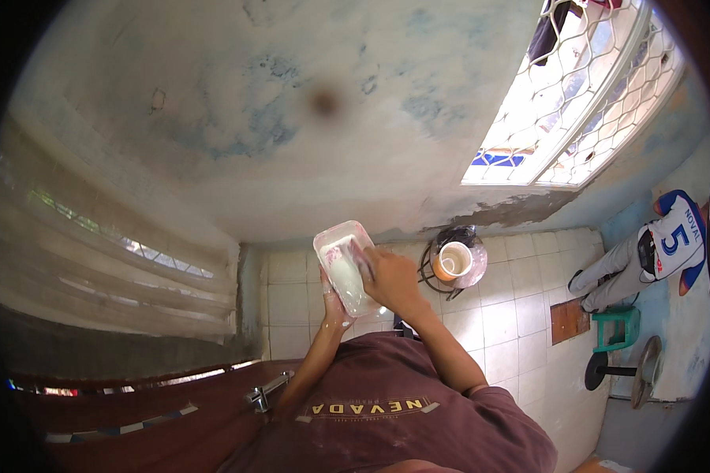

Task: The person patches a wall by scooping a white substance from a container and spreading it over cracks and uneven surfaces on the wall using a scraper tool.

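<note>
A shallow, rounded white tray (364, 309) is tilted in front of my chest, with pink smears and a white paste or paint inside. My left hand (335, 306) is closed round its left and lower side and supports it; white splashes mark the fingers. Over the tray's right side, my right hand (392, 277) is curled, its fingertips down at the white stuff. Something flat and pinkish-brown seems to stick out from those fingers, but it is blurred, so I cannot tell what it is.
Ahead rises a patchy, bluish-white wall (331, 158) with a grilled window (592, 102). An orange-and-white bucket (454, 261) stands on a round stool (473, 276). On the right are another person (655, 244), a green stool (616, 329) and a pedestal fan (643, 372). A door with a handle (268, 390) is left.
</note>
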Demonstrator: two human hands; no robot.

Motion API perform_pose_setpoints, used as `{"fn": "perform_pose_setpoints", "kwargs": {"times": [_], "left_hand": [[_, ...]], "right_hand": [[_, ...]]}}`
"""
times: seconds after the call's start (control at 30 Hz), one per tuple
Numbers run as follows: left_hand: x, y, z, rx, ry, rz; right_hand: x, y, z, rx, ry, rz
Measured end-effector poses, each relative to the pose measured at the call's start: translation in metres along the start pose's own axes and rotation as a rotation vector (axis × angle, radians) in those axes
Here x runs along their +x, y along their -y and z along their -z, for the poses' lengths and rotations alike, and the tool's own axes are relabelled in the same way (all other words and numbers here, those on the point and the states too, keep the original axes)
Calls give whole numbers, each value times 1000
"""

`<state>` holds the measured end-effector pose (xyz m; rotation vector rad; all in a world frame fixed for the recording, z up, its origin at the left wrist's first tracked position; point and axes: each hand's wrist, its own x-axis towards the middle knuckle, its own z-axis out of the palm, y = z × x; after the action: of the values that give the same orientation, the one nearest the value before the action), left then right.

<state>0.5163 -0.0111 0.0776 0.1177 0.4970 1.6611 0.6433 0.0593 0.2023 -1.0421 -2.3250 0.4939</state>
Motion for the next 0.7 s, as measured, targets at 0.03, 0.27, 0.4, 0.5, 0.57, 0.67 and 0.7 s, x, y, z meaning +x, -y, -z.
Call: {"fn": "perform_pose_setpoints", "kwargs": {"times": [0.03,0.27,0.4,0.5,0.57,0.67,0.7], "left_hand": [[6,3,1,-11,8,19],[25,5,-9,49,4,19],[44,12,8,114,29,27],[46,12,-17,24,25,159],[55,11,-20,-13,46,158],[69,8,-29,52,58,175],[74,8,-33,93,58,183]], "right_hand": [[-3,-9,-6,-63,73,-31],[2,-17,17,-4,2,-102],[1,-36,5,-51,-7,-83],[5,-51,10,-80,33,-86],[15,-47,31,19,-71,-51],[25,-56,40,32,-78,-60],[28,-62,40,10,-48,-25]]}}
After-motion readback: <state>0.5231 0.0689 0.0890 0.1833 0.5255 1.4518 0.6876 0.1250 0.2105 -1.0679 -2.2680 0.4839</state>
